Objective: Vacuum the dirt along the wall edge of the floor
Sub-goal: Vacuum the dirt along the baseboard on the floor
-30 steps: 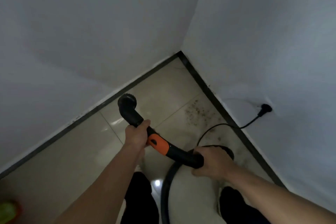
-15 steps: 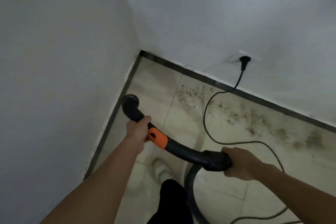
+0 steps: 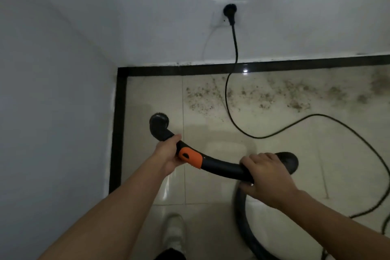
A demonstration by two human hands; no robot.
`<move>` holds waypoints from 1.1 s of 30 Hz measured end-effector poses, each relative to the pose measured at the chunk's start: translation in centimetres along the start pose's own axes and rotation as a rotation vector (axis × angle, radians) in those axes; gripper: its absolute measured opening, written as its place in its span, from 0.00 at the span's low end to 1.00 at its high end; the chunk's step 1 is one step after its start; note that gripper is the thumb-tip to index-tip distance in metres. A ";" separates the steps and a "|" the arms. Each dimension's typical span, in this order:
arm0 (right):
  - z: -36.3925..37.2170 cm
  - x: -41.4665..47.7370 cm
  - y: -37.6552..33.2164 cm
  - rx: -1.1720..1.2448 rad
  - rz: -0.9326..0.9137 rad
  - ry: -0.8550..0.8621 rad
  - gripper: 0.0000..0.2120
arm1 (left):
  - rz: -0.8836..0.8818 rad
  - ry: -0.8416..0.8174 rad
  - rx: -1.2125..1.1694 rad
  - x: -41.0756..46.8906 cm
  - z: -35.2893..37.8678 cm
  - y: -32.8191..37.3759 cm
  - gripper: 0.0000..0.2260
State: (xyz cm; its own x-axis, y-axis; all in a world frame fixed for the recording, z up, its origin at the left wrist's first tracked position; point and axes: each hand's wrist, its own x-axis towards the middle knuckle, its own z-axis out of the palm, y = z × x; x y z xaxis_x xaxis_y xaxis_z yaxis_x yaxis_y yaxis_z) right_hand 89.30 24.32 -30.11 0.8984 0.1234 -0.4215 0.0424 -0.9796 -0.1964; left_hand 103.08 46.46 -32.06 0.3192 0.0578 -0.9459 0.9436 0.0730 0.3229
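I hold a curved black vacuum wand (image 3: pixel 219 165) with an orange band (image 3: pixel 190 156) above the tiled floor. My left hand (image 3: pixel 166 154) grips it just behind the round brush nozzle (image 3: pixel 159 121), which points at the floor near the left wall. My right hand (image 3: pixel 268 175) grips the rear end, where the black hose (image 3: pixel 242 224) drops away. Dirt (image 3: pixel 249 97) lies scattered on the tiles along the far wall's black skirting (image 3: pixel 295 65), to the right of the nozzle.
A black power cord (image 3: pixel 230 99) runs from a plug in the wall socket (image 3: pixel 230 11) down across the dirt and loops right over the floor. Black skirting also edges the left wall (image 3: pixel 119 133). My white shoe (image 3: pixel 174 232) stands below the wand.
The view has swung right, so the far wall with the socket now faces me squarely. Both hands keep their grip on the wand; the nozzle stays near the corner.
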 end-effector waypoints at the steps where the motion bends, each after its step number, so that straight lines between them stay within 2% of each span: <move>1: 1.4 1.0 -0.2 -0.032 -0.015 0.056 0.18 | -0.008 -0.033 0.014 1.3 0.8 -0.4 0.16; 6: 6.1 7.3 0.5 -0.147 -0.018 0.176 0.20 | 0.034 -0.144 0.074 8.7 1.8 -1.6 0.17; 9: 7.5 10.6 1.5 -0.216 -0.035 0.158 0.13 | 0.105 -0.152 0.353 14.2 -0.5 -1.3 0.26; 11: 8.2 12.5 1.9 -0.210 0.011 0.091 0.10 | 0.276 -0.029 0.544 17.7 -2.6 -0.5 0.28; 15: 9.1 17.0 1.6 -0.211 0.069 0.179 0.10 | 0.700 0.278 1.000 25.1 -7.9 0.9 0.21; 17: 9.4 19.5 0.9 -0.183 0.067 0.242 0.09 | 0.792 0.401 1.173 28.6 -10.0 0.0 0.19; 19: 9.5 21.6 -0.4 -0.132 0.053 0.300 0.08 | 0.922 0.596 1.323 30.8 -11.4 -1.9 0.20; 20: 9.7 22.4 -1.2 -0.110 0.056 0.311 0.08 | 0.962 0.627 1.368 31.6 -11.7 -3.1 0.22; 25: 11.7 25.8 -5.3 0.016 0.094 0.280 0.11 | 0.999 0.631 1.366 32.2 -11.1 -7.9 0.27; 33: 13.1 29.6 -6.9 -0.020 0.188 0.366 0.14 | 1.010 0.698 1.351 33.4 -10.4 -7.3 0.31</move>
State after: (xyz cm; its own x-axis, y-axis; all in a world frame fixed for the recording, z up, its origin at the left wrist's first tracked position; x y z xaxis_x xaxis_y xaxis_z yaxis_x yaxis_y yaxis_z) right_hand 109.87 36.80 -52.83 0.9873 -0.1193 -0.1053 -0.1323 -0.9830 -0.1272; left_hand 105.95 58.24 -65.70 0.9905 -0.0523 -0.1274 -0.0371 -0.9922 0.1190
